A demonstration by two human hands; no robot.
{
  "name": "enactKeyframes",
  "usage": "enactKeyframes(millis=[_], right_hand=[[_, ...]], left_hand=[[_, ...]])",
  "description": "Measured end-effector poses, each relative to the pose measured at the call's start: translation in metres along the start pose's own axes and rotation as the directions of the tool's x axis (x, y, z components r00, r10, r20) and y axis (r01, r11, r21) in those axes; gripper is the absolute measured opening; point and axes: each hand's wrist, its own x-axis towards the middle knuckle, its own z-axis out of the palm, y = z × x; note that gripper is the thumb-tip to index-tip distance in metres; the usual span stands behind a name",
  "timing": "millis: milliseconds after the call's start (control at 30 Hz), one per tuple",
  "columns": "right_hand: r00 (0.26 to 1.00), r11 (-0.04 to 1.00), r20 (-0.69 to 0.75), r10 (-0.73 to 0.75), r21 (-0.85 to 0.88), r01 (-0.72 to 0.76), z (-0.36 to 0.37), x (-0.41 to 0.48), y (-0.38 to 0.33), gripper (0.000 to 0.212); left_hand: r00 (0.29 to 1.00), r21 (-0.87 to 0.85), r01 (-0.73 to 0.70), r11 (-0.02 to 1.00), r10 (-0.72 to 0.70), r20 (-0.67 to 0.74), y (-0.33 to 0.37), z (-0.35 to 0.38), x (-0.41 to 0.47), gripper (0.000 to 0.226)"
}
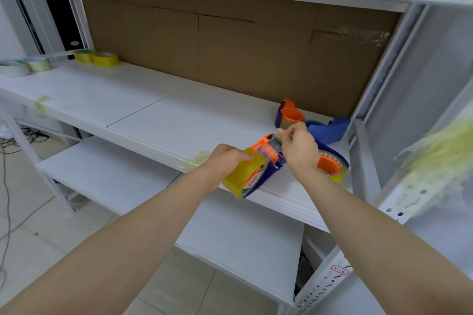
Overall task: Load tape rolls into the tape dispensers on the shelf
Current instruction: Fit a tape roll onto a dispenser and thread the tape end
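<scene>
White shelf boards (158, 110) run across a metal rack backed with brown cardboard (230, 41). Over the front edge of the middle shelf, the left hand (225, 161) has its grip wrapped over a yellow tape roll (243, 174) seated in a blue and orange dispenser (271, 158), fingers curled on the roll's top and the forearm reaching in from the lower left. The right hand (299, 148) sits just beside it, wrist bent, thumb and forefinger pressed together in a pinch at the dispenser's cutter end; whether a tape end lies between them is too small to tell. Behind the right wrist a second loaded dispenser (332, 163) lies on the shelf. Farther back, an orange-hubbed dispenser (289, 115) and a blue one (327, 130) stand near the cardboard. Well apart, at the shelf's far left end, four spare rolls (105, 59) sit in a loose row.
</scene>
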Motion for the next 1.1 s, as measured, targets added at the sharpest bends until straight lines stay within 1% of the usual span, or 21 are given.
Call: enactKeyframes(millis=[233, 367, 433, 500, 600, 733, 833, 900, 967, 1033, 1100], right_hand=[[0.999, 0.999, 0.033, 0.028, 0.028, -0.029, -0.006, 0.001, 0.001, 0.027], [0.994, 0.993, 0.051, 0.092, 0.072, -0.096, -0.01, 0.002, 0.002, 0.025], [0.992, 0.987, 0.049, 0.12, 0.105, -0.124, -0.012, 0.002, 0.0, 0.023], [0.992, 0.987, 0.039, 0.117, 0.108, -0.12, -0.014, 0.003, -0.002, 0.023], [0.996, 0.993, 0.035, 0.084, 0.079, -0.086, -0.015, 0.0, -0.004, 0.024], [1.0, 1.0, -0.021, -0.023, 0.01, 0.024, -0.009, -0.007, -0.004, 0.024], [0.996, 0.997, -0.069, -0.064, 0.044, 0.067, -0.009, -0.007, -0.008, 0.02], [0.984, 0.985, -0.099, -0.151, 0.069, 0.158, -0.01, -0.01, -0.01, 0.018], [0.971, 0.967, -0.078, -0.226, 0.098, 0.233, -0.008, -0.017, -0.013, 0.017], [0.97, 0.962, -0.063, -0.233, 0.129, 0.239, -0.007, -0.02, -0.015, 0.016], [0.97, 0.961, -0.086, -0.225, 0.146, 0.236, -0.007, -0.019, -0.015, 0.016]], left_hand=[[0.998, -0.049, -0.05, 0.998, 0.048, -0.05, -0.003, 0.002, 0.003, 0.046], [0.995, -0.05, -0.066, 0.997, 0.061, -0.083, -0.008, 0.004, 0.005, 0.05], [0.993, -0.048, -0.079, 0.996, 0.074, -0.095, -0.009, 0.004, 0.006, 0.048], [0.991, -0.042, -0.094, 0.995, 0.089, -0.099, -0.008, 0.004, 0.006, 0.044], [0.989, -0.024, -0.094, 0.995, 0.09, -0.118, -0.007, 0.003, 0.008, 0.047], [0.987, 0.013, -0.11, 0.994, 0.11, -0.118, -0.005, 0.004, 0.009, 0.04], [0.985, 0.031, -0.112, 0.993, 0.115, -0.13, -0.005, 0.005, 0.011, 0.041], [0.98, 0.048, -0.109, 0.993, 0.115, -0.161, -0.004, 0.005, 0.014, 0.044], [0.972, 0.07, -0.107, 0.992, 0.119, -0.203, -0.004, 0.005, 0.018, 0.045], [0.967, 0.092, -0.112, 0.989, 0.13, -0.221, -0.004, 0.006, 0.021, 0.045], [0.962, 0.12, -0.12, 0.985, 0.145, -0.232, -0.004, 0.007, 0.022, 0.046]])
